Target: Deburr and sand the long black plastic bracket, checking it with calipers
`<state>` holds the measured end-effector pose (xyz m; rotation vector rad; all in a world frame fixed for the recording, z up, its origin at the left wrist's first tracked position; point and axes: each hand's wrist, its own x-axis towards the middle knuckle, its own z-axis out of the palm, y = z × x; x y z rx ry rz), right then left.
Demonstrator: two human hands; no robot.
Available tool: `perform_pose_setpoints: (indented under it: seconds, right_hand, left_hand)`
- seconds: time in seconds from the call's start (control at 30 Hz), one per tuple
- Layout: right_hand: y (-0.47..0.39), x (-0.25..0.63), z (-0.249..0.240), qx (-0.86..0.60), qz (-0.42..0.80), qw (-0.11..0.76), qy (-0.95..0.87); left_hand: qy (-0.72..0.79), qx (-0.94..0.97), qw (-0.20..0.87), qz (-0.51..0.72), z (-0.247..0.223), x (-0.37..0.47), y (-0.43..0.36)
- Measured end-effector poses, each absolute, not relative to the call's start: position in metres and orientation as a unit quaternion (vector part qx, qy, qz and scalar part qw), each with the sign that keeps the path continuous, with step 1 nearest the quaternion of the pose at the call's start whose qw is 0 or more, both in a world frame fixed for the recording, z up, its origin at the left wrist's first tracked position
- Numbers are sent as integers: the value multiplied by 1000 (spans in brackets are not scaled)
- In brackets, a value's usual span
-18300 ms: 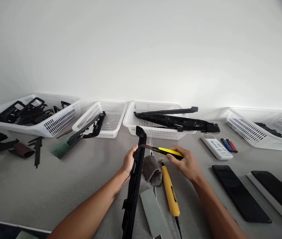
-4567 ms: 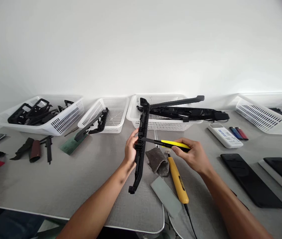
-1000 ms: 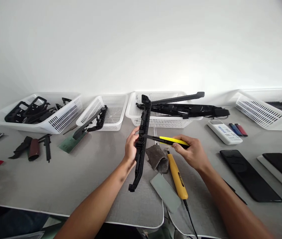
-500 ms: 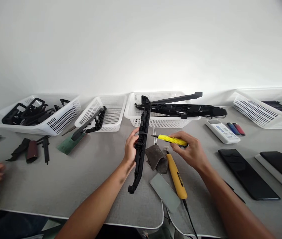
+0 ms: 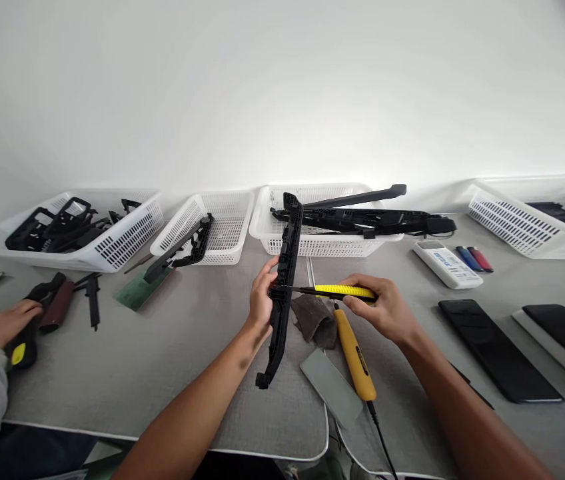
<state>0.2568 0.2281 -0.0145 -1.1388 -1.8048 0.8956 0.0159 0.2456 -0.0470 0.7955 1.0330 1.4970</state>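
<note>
My left hand (image 5: 262, 298) is closed around the middle of a long black plastic trim part (image 5: 288, 253), held upright and slightly tilted. In my right hand (image 5: 381, 305) is a yellow utility knife (image 5: 345, 291), pointing left. Its blade lies across the middle of the trim part, near my left fingers; whether it cuts in I cannot tell. Below the knife, a crumpled grey-brown cloth (image 5: 316, 319) lies on the table. Beside it are a yellow corded tool (image 5: 355, 357) and a flat grey-green slab (image 5: 331, 387).
White baskets (image 5: 330, 248) with black plastic parts line the wall. At far left, another person's hand (image 5: 5, 325) rests by a dark red roll (image 5: 56, 308). On the right lie a black phone (image 5: 497, 347), a white device (image 5: 446, 265) and two lighters (image 5: 473, 259).
My right hand has brought the knife's blade down and left onto the trim part. The other person's hand has moved right, toward the dark red roll. My left hand stays put.
</note>
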Motion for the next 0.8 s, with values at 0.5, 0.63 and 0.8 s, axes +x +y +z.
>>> perform_pose_setpoints:
  seconds: [0.5, 0.63, 0.8]
  right_hand:
    - [228, 251, -25, -421, 330, 411, -738]
    - [228, 251, -25, -428, 324, 421, -731]
    - [228, 249, -25, -418, 329, 414, -738]
  left_hand:
    - [425, 351, 543, 634, -55, 15, 249]
    - [418, 342, 551, 636, -56, 15, 249]
    - [419, 331, 555, 637, -55, 15, 249]
